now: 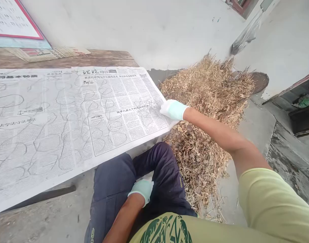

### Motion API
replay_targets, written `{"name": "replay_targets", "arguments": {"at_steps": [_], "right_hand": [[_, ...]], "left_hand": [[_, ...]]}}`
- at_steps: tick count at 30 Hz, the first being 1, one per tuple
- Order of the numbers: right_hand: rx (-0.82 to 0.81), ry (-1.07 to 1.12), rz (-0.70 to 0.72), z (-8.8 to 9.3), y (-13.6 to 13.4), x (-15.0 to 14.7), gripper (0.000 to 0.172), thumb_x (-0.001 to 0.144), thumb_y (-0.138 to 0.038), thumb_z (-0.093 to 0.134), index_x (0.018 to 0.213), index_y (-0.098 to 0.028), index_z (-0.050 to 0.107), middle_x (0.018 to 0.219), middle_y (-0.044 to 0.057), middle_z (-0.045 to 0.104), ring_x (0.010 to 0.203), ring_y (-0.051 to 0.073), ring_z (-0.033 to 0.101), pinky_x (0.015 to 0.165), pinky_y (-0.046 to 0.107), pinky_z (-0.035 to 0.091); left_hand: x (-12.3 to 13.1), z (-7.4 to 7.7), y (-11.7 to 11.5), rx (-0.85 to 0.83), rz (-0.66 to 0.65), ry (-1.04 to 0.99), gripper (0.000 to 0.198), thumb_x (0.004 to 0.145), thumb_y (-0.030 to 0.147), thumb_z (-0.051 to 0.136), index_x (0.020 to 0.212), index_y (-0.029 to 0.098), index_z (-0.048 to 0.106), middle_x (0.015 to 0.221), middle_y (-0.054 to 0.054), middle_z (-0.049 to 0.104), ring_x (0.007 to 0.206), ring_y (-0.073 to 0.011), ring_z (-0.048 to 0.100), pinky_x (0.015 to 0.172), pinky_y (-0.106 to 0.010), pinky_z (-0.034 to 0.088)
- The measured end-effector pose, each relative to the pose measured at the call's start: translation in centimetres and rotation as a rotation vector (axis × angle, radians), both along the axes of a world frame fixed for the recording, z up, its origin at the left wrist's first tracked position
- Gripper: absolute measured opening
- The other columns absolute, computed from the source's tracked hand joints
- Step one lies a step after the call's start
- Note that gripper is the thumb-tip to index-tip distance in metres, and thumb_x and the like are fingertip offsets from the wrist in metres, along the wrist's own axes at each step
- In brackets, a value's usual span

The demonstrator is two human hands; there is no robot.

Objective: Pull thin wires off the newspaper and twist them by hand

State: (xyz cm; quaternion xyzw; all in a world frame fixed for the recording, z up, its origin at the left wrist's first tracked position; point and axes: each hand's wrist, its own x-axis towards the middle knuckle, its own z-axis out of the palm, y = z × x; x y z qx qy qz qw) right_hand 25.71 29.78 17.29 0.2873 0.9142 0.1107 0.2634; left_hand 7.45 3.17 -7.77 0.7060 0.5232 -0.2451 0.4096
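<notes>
Sheets of newspaper (75,111) cover most of a wooden table, with thin, dark, wiry strands (63,135) spread over them in loose loops. A denser tangle of fine strands (148,109) lies by the right edge of the paper. My right hand (172,109), in a white glove with a pale green cuff, is closed at that edge and appears to pinch the newspaper. Low between my thighs rests my left hand (143,188), gloved the same way. Its fingers are mostly out of sight against my dark trousers, so its hold is unclear.
A large heap of dry stalks and leaves (207,98) lies on the concrete floor right of the table. A calendar (15,18) stands at the wooden table's (109,58) back left. A round brown lid-like object (259,82) leans behind the heap.
</notes>
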Motion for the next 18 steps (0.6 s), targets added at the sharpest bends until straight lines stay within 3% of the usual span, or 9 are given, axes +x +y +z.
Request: {"name": "replay_targets", "arguments": {"at_steps": [3,5,7,9,13,18], "right_hand": [[0.063,0.013,-0.012,0.2,0.2,0.4,0.026,0.093,-0.01,0.061,0.112,-0.009,0.077,0.098,0.018,0.072,0.095,0.031,0.069,0.081,0.042,0.051],[0.09,0.064,-0.078,0.6,0.4,0.9,0.028,0.096,-0.01,0.055,0.112,-0.011,0.077,0.099,0.017,0.072,0.093,0.03,0.068,0.078,0.041,0.049],[0.091,0.165,-0.164,0.9,0.5,1.4,0.029,0.1,-0.014,0.051,0.11,-0.012,0.078,0.1,0.016,0.072,0.092,0.028,0.066,0.079,0.04,0.048],[0.102,0.34,-0.259,1.0,0.5,1.9,0.031,0.104,-0.021,0.049,0.106,-0.014,0.079,0.1,0.013,0.072,0.092,0.025,0.064,0.082,0.038,0.047],[0.148,0.624,-0.384,1.1,0.6,2.6,0.033,0.106,-0.027,0.048,0.103,-0.017,0.079,0.099,0.007,0.071,0.093,0.02,0.062,0.088,0.032,0.045],[0.17,0.694,-0.419,1.5,0.7,2.2,0.031,0.105,-0.026,0.049,0.101,-0.016,0.079,0.099,0.007,0.072,0.092,0.02,0.061,0.087,0.031,0.043]], "left_hand": [[0.1,0.1,-0.1,-0.008,-0.025,-0.019,0.058,0.084,0.04,0.082,0.137,0.025,0.066,0.141,-0.014,0.065,0.13,-0.0329,0.062,0.111,-0.052,0.049],[0.1,0.2,-0.2,-0.004,-0.033,-0.033,0.075,0.065,0.034,0.093,0.136,0.026,0.069,0.138,-0.016,0.068,0.135,-0.039,0.059,0.116,-0.051,0.043],[0.1,0.4,-0.2,0.004,-0.035,-0.044,0.08,0.058,0.03,0.096,0.134,0.026,0.071,0.136,-0.017,0.069,0.135,-0.0414,0.059,0.117,-0.051,0.042],[0.0,0.7,-0.1,0.012,-0.03,-0.055,0.071,0.067,0.033,0.093,0.133,0.025,0.07,0.138,-0.017,0.068,0.133,-0.0379,0.061,0.115,-0.05,0.044],[0.0,1.1,0.3,0.045,-0.011,-0.088,0.043,0.097,0.04,0.069,0.135,0.022,0.064,0.14,-0.012,0.063,0.122,-0.0278,0.064,0.102,-0.05,0.055],[-0.1,1.6,0.1,0.096,0.026,-0.126,0.04,0.098,0.039,0.069,0.134,0.021,0.063,0.135,-0.011,0.064,0.116,-0.026,0.066,0.095,-0.046,0.059]]}}
